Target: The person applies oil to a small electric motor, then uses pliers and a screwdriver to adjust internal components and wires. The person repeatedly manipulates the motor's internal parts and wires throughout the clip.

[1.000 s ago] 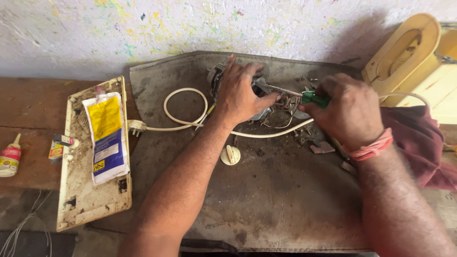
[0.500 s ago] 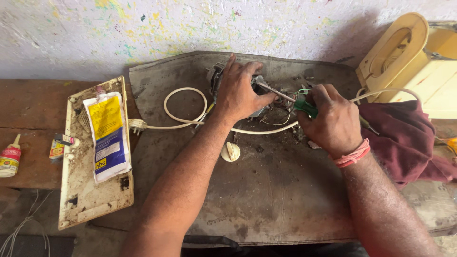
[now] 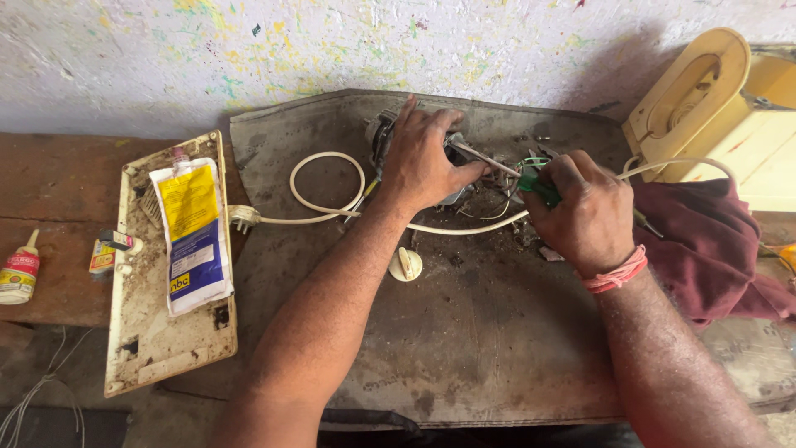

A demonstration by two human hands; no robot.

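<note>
Since half a second ago the right hand (image 3: 584, 211) has barely shifted, fist still closed on a green-handled screwdriver (image 3: 537, 184). Its shaft runs up-left, nearly level, tip toward the small motor (image 3: 390, 137) that the left hand (image 3: 423, 158) covers and clasps at the grey mat's (image 3: 497, 348) far edge. A white cord (image 3: 323, 178) loops beside it; a cream knob (image 3: 405, 264) lies nearer, a maroon cloth (image 3: 705, 249) to the right.

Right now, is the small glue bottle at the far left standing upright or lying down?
Upright. The small glue bottle stands on the wooden bench with its pointed nozzle up.
</note>
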